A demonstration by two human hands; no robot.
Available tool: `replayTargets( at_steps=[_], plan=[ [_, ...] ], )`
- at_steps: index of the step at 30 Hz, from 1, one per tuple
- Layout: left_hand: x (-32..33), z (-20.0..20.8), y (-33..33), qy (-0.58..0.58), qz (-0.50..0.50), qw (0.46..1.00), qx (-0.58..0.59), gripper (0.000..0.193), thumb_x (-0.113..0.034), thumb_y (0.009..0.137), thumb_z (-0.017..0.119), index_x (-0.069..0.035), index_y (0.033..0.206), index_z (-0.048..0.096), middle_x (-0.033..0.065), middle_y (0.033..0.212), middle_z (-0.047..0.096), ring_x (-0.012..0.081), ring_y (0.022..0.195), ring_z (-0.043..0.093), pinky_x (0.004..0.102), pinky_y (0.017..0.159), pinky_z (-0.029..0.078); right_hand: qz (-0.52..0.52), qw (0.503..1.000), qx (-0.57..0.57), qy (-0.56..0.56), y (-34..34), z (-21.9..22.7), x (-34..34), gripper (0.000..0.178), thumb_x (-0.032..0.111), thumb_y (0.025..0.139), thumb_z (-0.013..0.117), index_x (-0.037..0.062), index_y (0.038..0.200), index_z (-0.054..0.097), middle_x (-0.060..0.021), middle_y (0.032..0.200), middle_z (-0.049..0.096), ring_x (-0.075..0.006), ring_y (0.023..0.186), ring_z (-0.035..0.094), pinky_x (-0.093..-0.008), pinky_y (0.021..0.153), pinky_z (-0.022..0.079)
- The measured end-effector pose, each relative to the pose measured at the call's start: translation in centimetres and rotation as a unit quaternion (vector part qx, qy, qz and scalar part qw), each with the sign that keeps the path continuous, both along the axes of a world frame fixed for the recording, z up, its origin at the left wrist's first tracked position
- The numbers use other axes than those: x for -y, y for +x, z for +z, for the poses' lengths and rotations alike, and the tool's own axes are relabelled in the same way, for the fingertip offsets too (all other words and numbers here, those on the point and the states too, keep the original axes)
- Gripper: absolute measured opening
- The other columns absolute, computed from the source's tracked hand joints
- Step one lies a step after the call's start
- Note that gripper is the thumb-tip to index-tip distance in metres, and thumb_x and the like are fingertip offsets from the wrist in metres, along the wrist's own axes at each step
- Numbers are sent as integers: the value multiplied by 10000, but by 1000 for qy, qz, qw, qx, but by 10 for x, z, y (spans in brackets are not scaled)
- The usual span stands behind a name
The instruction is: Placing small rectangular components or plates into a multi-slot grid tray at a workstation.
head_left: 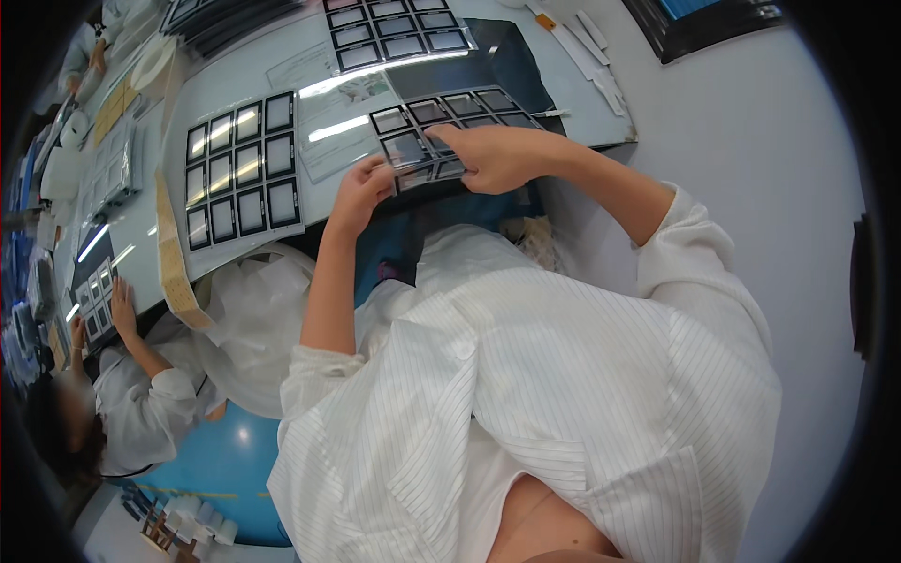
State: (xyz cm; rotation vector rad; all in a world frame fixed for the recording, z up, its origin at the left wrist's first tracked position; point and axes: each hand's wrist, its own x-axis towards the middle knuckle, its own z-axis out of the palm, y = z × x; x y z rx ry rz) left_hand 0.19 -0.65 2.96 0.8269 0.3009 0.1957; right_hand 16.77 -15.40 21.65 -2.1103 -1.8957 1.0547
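Note:
A panel of black square frames with pale, glossy windows [463, 105] lies before me at the near edge of the table. My left hand [363, 192] is at its near left corner, fingertips pinched together on the edge. Over its near row reaches my right hand [502, 158]. The index finger stretches across a frame, the thumb is lower near the edge, and the other fingers are curled and partly hidden. Left of my hands lies a second panel of black frames [242, 169]. Another similar panel [399, 36] lies farther back.
Under the panels lie printed sheets [343, 127] and a dark mat [511, 61]. White strips [587, 56] are at the far right. A tan strip [174, 253] edges the table's left side. A co-worker's hand [122, 310] rests by another panel at left. A white bag-lined bin [258, 319] stands between us.

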Motion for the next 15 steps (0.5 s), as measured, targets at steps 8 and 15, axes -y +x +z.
replayTargets(
  at_steps=[8,15],
  plan=[
    [15,-14,6,124,-115,977,-132,216,-76,873,607,-24,1076,557,36,874,627,165,787,667,287,684,539,4,963,-169,-208,62,-44,22,706,128,835,471,-26,1451,163,-222,1473,278,-272,1384,256,-347,1124,196],
    [11,-21,23,249,-202,928,-187,372,-120,797,715,52,1100,583,51,852,646,115,802,612,244,689,491,-6,934,-261,-242,65,21,-11,577,169,874,484,67,1424,342,-124,1363,483,-215,1287,429,-273,1068,315]
  ],
)
